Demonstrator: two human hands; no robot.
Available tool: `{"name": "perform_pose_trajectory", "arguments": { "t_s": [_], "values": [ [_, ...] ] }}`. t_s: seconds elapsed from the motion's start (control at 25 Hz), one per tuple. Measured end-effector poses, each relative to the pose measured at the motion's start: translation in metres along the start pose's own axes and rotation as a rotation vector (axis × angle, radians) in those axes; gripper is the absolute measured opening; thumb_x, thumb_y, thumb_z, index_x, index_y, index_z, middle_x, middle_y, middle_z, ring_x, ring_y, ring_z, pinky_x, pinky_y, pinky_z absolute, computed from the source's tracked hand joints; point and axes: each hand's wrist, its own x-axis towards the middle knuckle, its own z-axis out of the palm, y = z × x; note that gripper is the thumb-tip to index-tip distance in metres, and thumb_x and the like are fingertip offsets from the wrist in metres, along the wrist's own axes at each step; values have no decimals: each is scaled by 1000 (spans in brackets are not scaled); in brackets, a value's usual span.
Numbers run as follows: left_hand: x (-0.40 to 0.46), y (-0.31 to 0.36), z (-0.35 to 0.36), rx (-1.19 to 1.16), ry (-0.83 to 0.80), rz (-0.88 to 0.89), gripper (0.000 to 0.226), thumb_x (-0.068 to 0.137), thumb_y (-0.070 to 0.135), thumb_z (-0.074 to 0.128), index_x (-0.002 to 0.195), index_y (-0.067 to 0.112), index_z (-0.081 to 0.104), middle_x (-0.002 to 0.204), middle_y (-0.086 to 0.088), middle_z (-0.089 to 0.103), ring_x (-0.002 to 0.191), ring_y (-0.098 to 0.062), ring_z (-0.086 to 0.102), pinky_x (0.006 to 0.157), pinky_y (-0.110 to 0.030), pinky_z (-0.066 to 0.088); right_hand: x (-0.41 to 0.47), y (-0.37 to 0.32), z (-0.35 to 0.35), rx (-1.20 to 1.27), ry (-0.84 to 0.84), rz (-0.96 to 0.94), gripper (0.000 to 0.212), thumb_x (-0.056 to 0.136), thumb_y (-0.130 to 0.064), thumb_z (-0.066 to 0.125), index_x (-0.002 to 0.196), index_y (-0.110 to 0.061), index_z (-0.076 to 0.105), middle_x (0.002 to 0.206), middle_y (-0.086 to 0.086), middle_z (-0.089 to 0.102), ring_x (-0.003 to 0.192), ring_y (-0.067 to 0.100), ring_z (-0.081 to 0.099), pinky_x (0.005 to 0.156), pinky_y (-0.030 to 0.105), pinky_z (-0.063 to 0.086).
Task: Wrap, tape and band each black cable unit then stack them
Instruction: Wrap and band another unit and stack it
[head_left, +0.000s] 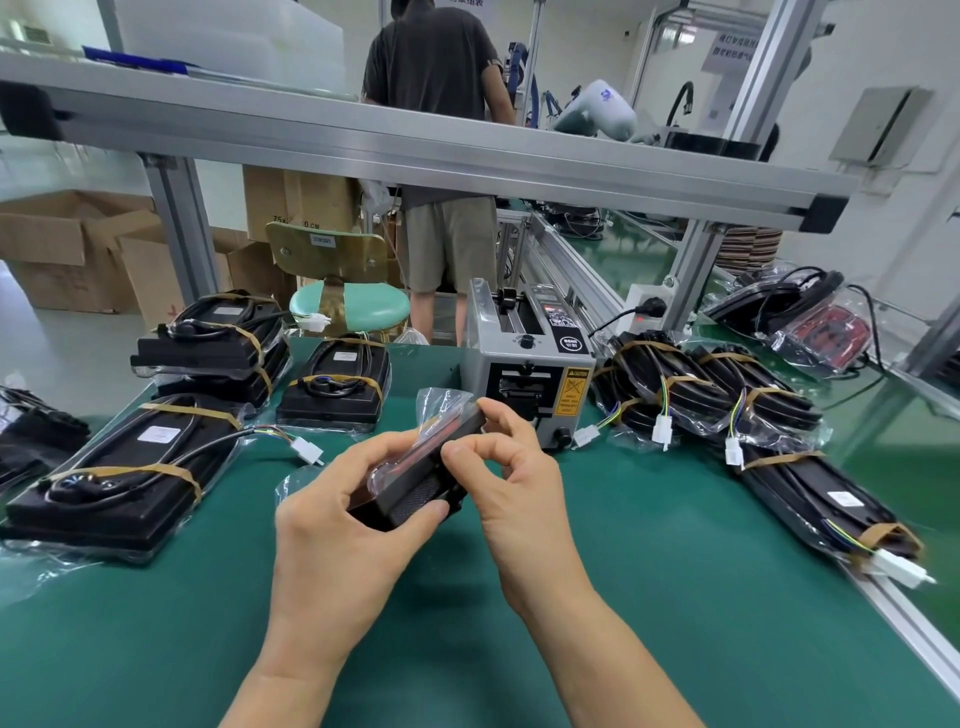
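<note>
A black cable unit (415, 493) in a clear plastic bag is held edge-up above the green mat, at the centre of the view. My left hand (337, 525) grips its near end from the left. My right hand (514, 478) pinches the bag film on the unit's upper right side with curled fingers. The bag's loose open end (441, 402) sticks up toward the tape dispenser (530, 374). Banded, bagged units lie on the left (135, 478), with a stack (218, 343) behind them, and more lie on the right (701, 395).
The grey tape dispenser stands just behind my hands. White cable connectors (309, 449) trail off the units onto the green mat (649, 571). An aluminium frame bar (415, 150) crosses overhead. A person (441, 156) stands beyond the table beside a green stool (348, 306).
</note>
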Motion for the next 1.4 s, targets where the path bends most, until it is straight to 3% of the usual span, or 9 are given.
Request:
{"name": "perform_pose_trajectory", "arguments": {
  "t_s": [0.28, 0.36, 0.44, 0.56, 0.72, 0.96, 1.12, 1.24, 1.4],
  "values": [
    [1, 1, -2, -4, 8, -11, 55, 56, 3, 87, 100, 31, 69, 91, 23, 70, 81, 1, 66, 76, -3, 43, 0, 3, 5, -47, 41, -25, 16, 80, -16, 72, 64, -20, 70, 128, -24, 51, 116, -11, 48, 92, 14, 35],
    [1, 1, -1, -9, 9, -19, 55, 56, 3, 87, 100, 32, 69, 91, 23, 70, 81, 2, 66, 75, -3, 43, 0, 4, 8, -16, 80, -14, 12, 80, -12, 70, 78, -23, 67, 124, -16, 55, 112, -5, 52, 91, 16, 41],
    [1, 2, -2, -7, 15, -23, 55, 56, 3, 87, 99, 34, 69, 90, 23, 70, 80, 2, 66, 75, -3, 43, 2, 4, 9, 146, 108, 24, 31, 84, -3, 65, 102, -26, 57, 117, -8, 58, 108, -1, 57, 85, 12, 47],
    [2, 2, -5, -10, 24, -30, 58, 55, 5, 89, 95, 41, 68, 88, 24, 70, 78, 2, 66, 74, -4, 45, 3, 2, 11, 244, 50, 63, 40, 87, -1, 63, 114, -27, 51, 117, -6, 57, 100, -8, 59, 77, 8, 47],
    [3, 5, -9, -59, 39, -77, 52, 49, 28, 86, 95, 46, 67, 87, 21, 70, 75, -2, 66, 73, -11, 50, -4, 4, 17, 108, -43, 7, 53, 71, -15, 75, 115, -33, 52, 126, -2, 54, 116, 6, 53, 103, 30, 43],
    [6, 1, -14, -88, -5, -100, 52, 47, 42, 80, 97, 40, 69, 91, 14, 72, 80, -9, 69, 79, -21, 53, 17, -4, -2, 0, -167, -34, 47, 75, 1, 76, 108, -27, 60, 125, 12, 57, 110, 15, 55, 101, 41, 45],
    [9, -2, -17, -103, -35, -88, 51, 47, 41, 79, 96, 42, 69, 92, 13, 73, 82, -9, 69, 80, -19, 52, 30, -2, -11, -40, -195, -83, 37, 79, 0, 73, 102, -26, 62, 108, 3, 62, 93, 5, 56, 90, 28, 48],
    [10, -5, -20, -109, -25, -59, 55, 45, 25, 89, 96, 38, 71, 92, 12, 73, 82, -5, 69, 79, -15, 52, 32, 7, -23, -3, -179, -46, 34, 85, -7, 69, 110, -29, 60, 110, -4, 61, 99, 2, 57, 101, 30, 44],
    [12, -15, -26, -580, 123, -153, 45, 57, -5, 70, 93, 23, 74, 91, 2, 75, 82, -10, 70, 79, -22, 55, 23, 19, -45, -215, -505, 21, 91, 62, -33, 83, 140, -43, 36, 143, -24, 42, 133, -10, 34, 110, 19, 26]
  ]
}}
